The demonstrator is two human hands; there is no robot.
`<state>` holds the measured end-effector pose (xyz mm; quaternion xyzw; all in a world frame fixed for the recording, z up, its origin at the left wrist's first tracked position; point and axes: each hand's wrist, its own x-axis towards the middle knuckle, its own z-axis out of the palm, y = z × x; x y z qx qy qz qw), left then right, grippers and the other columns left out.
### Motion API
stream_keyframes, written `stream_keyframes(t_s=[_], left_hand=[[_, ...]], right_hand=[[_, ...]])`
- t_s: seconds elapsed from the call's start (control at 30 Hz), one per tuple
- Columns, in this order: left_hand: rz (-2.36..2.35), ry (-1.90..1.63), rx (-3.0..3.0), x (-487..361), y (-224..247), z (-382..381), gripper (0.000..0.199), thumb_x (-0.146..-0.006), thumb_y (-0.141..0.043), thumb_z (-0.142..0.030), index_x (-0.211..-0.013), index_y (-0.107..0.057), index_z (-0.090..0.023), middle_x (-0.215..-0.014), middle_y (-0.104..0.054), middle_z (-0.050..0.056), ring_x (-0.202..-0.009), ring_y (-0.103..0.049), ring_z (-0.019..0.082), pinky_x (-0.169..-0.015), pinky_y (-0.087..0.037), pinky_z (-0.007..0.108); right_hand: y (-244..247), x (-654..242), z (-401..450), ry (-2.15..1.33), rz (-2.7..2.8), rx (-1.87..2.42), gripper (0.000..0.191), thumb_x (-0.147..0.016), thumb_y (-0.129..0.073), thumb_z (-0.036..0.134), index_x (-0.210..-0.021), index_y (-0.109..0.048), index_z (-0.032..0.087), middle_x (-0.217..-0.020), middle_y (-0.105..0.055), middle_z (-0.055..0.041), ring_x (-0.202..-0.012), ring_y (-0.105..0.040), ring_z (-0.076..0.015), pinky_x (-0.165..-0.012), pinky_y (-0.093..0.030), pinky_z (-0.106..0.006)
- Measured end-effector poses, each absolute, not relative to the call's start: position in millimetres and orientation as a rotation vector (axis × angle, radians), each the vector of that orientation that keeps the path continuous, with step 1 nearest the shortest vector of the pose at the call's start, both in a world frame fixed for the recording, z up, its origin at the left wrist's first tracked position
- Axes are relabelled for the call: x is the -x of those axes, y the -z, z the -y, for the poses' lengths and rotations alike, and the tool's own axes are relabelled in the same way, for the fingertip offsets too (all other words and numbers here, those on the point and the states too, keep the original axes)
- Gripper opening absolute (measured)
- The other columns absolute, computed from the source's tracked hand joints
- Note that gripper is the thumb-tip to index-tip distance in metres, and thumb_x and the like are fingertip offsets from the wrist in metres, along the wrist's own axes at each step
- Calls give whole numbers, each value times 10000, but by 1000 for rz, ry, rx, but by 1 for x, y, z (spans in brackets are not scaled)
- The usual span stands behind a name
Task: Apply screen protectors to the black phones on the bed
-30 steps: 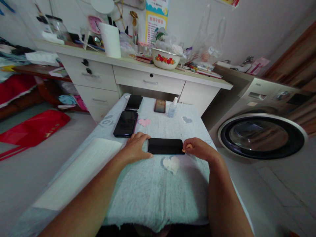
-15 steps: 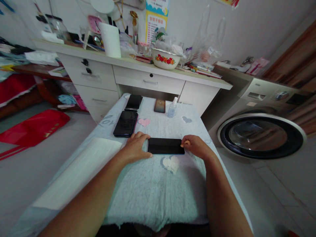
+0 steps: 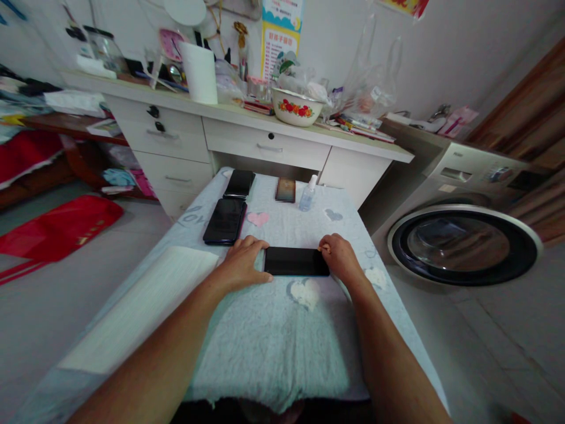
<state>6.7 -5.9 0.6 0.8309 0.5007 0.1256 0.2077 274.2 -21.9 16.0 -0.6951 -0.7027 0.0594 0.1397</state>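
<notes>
At phone, LH spread, RH (curled)

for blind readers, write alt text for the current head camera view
A person's left hand holds the left end of a dark-screened phone on a cloth-covered table; the right hand pinches a small object at its upper right corner. Beyond are other phones and a spray bottle.

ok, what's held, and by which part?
Left hand holds the dark phone by its left end, between thumb and fingers. Right hand pinches a small orange item; too small to tell by which part.
</notes>
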Motion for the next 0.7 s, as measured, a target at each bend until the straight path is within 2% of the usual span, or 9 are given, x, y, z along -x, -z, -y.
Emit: stream_keyframes(t_s=[0.7], left_hand=[[-1381, -360, -2315, -6, 0, 6, 708, -590, -707, -476, -1224, -507, -234, -1205, -507, 79, -1151, -469, 291, -974, -378, 386]], right_hand=[[-17, -252, 22, -162, 2097, 1963, 198, -870, -469, 146, -904, -660, 189, -947, -600, -71, -867, -566, -161, -770, -379, -234]])
